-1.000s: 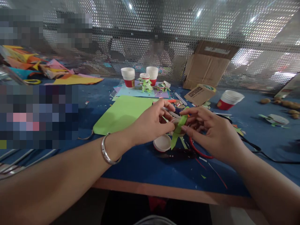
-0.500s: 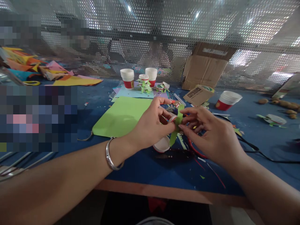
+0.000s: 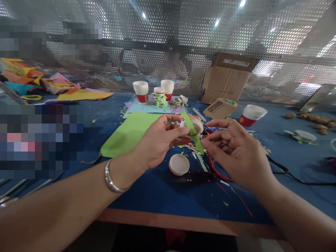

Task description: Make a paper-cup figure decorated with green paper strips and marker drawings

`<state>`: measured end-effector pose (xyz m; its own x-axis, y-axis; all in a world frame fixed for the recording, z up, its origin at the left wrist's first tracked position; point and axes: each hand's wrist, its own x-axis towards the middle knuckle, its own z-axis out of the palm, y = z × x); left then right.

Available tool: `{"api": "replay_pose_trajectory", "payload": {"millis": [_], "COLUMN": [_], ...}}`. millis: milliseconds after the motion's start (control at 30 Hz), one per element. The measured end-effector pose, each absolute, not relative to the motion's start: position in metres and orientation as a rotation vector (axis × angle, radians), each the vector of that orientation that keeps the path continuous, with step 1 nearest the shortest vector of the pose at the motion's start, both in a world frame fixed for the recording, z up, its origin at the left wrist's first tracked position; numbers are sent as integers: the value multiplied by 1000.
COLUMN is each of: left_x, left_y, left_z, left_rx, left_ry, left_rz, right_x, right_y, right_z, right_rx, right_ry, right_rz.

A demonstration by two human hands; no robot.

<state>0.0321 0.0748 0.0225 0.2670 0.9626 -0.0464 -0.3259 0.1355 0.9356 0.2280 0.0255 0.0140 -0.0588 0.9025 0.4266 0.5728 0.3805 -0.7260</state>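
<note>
My left hand (image 3: 166,138) pinches a small white cup bottom (image 3: 197,126) between thumb and fingers, its hollow side toward me. A green paper strip (image 3: 191,130) lies slantwise across it, passing under the left thumb's tip. My right hand (image 3: 231,147) has its thumb and curled fingers at the strip's lower right edge, while the index finger stays raised. Below, another shallow cut cup bottom (image 3: 179,164) rests on the blue table. Beside it lie scissors with red handles (image 3: 215,168), their dark blades partly in shadow.
Green paper (image 3: 126,134) lies left of centre. Behind it stand stacked paper cups (image 3: 141,91) and small paper turtles (image 3: 160,98). Another cup stack (image 3: 252,115), a cardboard box (image 3: 227,82) and a turtle (image 3: 301,135) are rightward. Paper scraps surround the scissors; a dark strap (image 3: 288,171) crosses the right side.
The cup bottom and green strip have turned, so the cup's hollow side now shows with the strip slanting across it. My left hand has shifted slightly left; the view has moved a little.
</note>
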Motion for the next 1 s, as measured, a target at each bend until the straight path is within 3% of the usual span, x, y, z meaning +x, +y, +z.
{"api": "replay_pose_trajectory", "payload": {"millis": [333,700,1000], "left_x": [35,21,22], "left_y": [72,99,101], "left_z": [22,27,19], "left_rx": [941,865,845], "left_ry": [800,781,708], "left_rz": [1034,1292,1245], "right_x": [223,220,198], "right_y": [26,21,26], "right_z": [17,8,-5], "right_rx": [-1216,-1232,-1113], "right_ry": [-1689,-2080,-2464], "right_rz": [688,412,231]}}
